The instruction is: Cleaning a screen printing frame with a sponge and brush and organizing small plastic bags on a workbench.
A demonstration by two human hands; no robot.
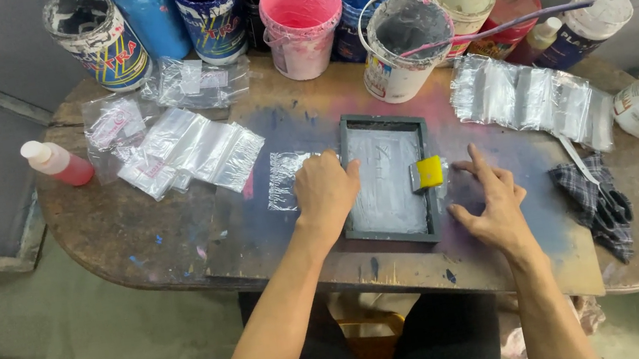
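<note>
From the head camera I look straight down on a paint-stained wooden worktop (178, 251). A small grey-framed printing screen (387, 178) lies flat near its front edge. My left hand (327, 189) rests on the frame's left side, fingers curled and pressed together against the rim, knuckles up. My right hand (494, 200) lies just right of the frame, fingers spread flat on the worktop, gripping nothing. A yellow squeegee (428, 172) sits on the frame's right edge, between the two hands and just beside my right fingertips; I cannot tell whether they touch it. A clear plastic bag (285, 178) lies just left of my left hand. More bags (193, 152) are stacked further left, another row (531, 99) to the right. Paint buckets (302, 23) line the back.
</note>
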